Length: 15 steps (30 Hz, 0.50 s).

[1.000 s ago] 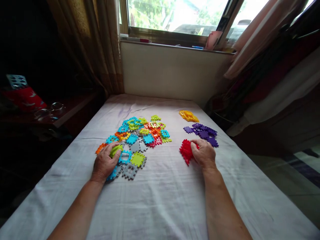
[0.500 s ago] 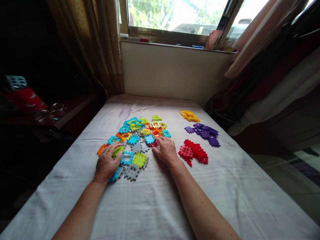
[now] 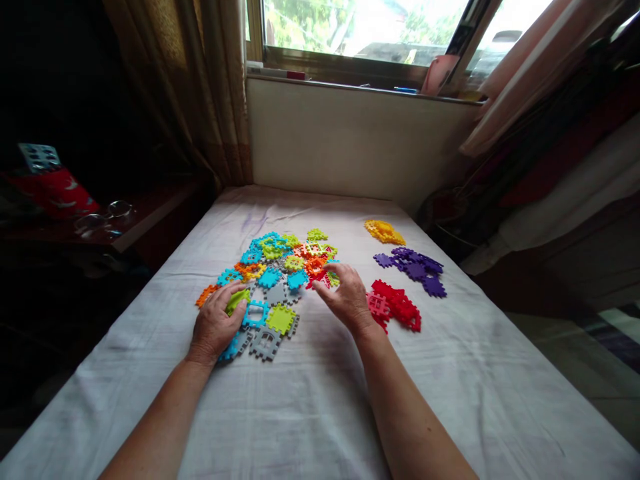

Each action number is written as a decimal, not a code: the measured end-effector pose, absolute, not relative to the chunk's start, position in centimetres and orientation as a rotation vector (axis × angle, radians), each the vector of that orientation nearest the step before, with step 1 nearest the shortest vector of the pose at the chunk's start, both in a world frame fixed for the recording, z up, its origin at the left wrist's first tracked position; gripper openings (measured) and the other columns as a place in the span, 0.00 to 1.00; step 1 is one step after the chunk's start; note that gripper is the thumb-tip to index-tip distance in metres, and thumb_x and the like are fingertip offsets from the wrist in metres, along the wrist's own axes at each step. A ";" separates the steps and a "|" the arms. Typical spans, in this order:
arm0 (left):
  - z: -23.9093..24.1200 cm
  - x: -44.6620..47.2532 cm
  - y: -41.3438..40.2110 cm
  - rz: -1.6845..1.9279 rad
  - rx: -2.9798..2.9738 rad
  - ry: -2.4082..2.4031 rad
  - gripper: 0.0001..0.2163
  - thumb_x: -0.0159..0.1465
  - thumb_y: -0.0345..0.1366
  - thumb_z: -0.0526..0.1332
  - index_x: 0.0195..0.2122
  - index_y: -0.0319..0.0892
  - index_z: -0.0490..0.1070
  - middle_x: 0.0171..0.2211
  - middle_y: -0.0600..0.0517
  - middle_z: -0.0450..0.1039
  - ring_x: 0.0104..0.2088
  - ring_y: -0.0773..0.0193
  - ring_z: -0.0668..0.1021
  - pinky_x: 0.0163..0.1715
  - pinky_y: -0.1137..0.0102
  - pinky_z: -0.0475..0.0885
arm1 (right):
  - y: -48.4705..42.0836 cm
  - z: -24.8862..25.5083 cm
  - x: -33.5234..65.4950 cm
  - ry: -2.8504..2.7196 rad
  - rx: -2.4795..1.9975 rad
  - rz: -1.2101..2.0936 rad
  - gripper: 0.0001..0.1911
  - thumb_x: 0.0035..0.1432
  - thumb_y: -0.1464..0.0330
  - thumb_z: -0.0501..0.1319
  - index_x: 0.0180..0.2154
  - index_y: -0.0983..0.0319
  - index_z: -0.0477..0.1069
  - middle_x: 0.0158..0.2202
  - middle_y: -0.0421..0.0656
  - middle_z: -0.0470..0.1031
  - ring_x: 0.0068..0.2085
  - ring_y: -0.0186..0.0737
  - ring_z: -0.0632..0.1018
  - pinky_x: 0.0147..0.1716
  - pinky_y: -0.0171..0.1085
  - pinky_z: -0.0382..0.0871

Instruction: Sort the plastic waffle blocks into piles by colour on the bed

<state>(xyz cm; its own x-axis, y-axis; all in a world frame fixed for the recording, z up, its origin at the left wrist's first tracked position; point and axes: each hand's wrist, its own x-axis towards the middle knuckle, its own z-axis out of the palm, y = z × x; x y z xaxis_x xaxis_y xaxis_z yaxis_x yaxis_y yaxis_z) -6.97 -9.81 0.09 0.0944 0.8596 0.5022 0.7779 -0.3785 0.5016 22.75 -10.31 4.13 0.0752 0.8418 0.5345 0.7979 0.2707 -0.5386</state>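
Flat plastic interlocking tiles with notched edges lie in a mixed pile on a cloth-covered surface. My left hand (image 3: 217, 321) is at the pile's near left, its fingers and thumb closed around a lime green tile (image 3: 237, 302). Beside it lie a blue frame tile (image 3: 256, 313), another lime tile (image 3: 281, 319) and a grey window tile (image 3: 265, 343). At the pile's right edge my right hand (image 3: 349, 299) hovers with thumb and forefinger apart, nothing between them. Close to those fingertips are a red tile (image 3: 320, 281) and an orange tile (image 3: 315, 267).
Right of the mixed pile are separate groups of yellow tiles (image 3: 385, 232), purple tiles (image 3: 415, 267) and red tiles (image 3: 397, 303). A dark side table (image 3: 165, 207) at left holds eyeglasses (image 3: 107, 217) and a red container (image 3: 63, 193). Wall and window stand beyond the far edge.
My right hand has shifted right and lifted off the pile, its thumb and forefinger spreading. The red tile near it shows more now. My left hand stays on the lime green tile.
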 end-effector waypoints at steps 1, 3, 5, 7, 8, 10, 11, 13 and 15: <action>0.2 -6.9 -9.8 1.159 2.240 1.685 0.15 0.64 0.44 0.55 0.47 0.45 0.75 0.51 0.48 0.79 0.52 0.56 0.79 0.57 0.61 0.72 | -10.3 4.6 23.7 -1.679 -1.525 0.086 0.15 0.56 0.57 0.65 0.42 0.59 0.75 0.43 0.47 0.80 0.46 0.48 0.77 0.50 0.45 0.68; 0.3 -6.9 -9.9 1.160 2.231 1.688 0.15 0.64 0.44 0.55 0.46 0.45 0.75 0.51 0.48 0.79 0.52 0.56 0.79 0.57 0.62 0.72 | -10.5 5.3 26.2 -1.627 -1.571 0.126 0.17 0.55 0.55 0.64 0.42 0.58 0.76 0.43 0.47 0.80 0.46 0.48 0.78 0.50 0.46 0.69; 0.3 -6.9 -9.9 1.155 2.221 1.696 0.15 0.63 0.44 0.56 0.46 0.45 0.75 0.52 0.48 0.79 0.52 0.56 0.79 0.57 0.62 0.72 | -11.0 5.7 28.8 -1.572 -1.652 0.158 0.18 0.52 0.54 0.65 0.40 0.58 0.77 0.43 0.47 0.80 0.45 0.48 0.78 0.51 0.47 0.70; 0.3 -6.9 -9.8 1.147 2.216 1.708 0.15 0.63 0.44 0.56 0.46 0.45 0.76 0.52 0.48 0.79 0.52 0.56 0.79 0.57 0.61 0.72 | -11.6 5.9 31.2 -1.526 -1.753 0.228 0.18 0.50 0.53 0.65 0.39 0.58 0.78 0.42 0.47 0.81 0.44 0.48 0.78 0.50 0.47 0.70; 0.3 -6.9 -9.8 1.143 2.216 1.711 0.16 0.63 0.44 0.56 0.46 0.45 0.76 0.52 0.48 0.79 0.52 0.56 0.79 0.57 0.61 0.72 | -11.9 6.1 32.2 -1.505 -1.803 0.281 0.18 0.50 0.54 0.64 0.38 0.58 0.79 0.42 0.46 0.81 0.43 0.47 0.79 0.50 0.46 0.70; 0.3 -6.9 -9.8 1.139 2.220 1.708 0.16 0.63 0.45 0.56 0.46 0.45 0.76 0.52 0.48 0.79 0.52 0.55 0.79 0.58 0.60 0.71 | -12.4 6.4 33.6 -1.459 -1.883 0.407 0.18 0.51 0.55 0.63 0.38 0.59 0.79 0.41 0.46 0.81 0.41 0.45 0.79 0.47 0.44 0.71; 0.2 -7.0 -9.7 1.143 2.218 1.705 0.16 0.63 0.45 0.56 0.45 0.46 0.76 0.52 0.48 0.79 0.53 0.55 0.79 0.58 0.60 0.71 | -12.6 6.6 34.1 -1.435 -1.911 0.463 0.18 0.52 0.55 0.63 0.38 0.60 0.79 0.40 0.46 0.81 0.41 0.44 0.79 0.45 0.43 0.72; 0.2 -7.0 -9.7 1.160 2.203 1.706 0.15 0.63 0.45 0.56 0.45 0.46 0.77 0.52 0.49 0.79 0.53 0.55 0.79 0.58 0.60 0.71 | -13.0 7.1 34.8 -1.410 -1.951 0.546 0.16 0.52 0.57 0.63 0.38 0.60 0.79 0.39 0.45 0.82 0.39 0.43 0.79 0.41 0.40 0.72; 0.2 -7.1 -9.6 1.173 2.177 1.714 0.15 0.63 0.45 0.56 0.45 0.47 0.76 0.52 0.50 0.79 0.53 0.55 0.78 0.59 0.60 0.71 | -13.3 7.5 35.3 -1.448 -1.975 0.613 0.14 0.51 0.59 0.64 0.37 0.60 0.80 0.36 0.44 0.82 0.37 0.42 0.79 0.37 0.37 0.72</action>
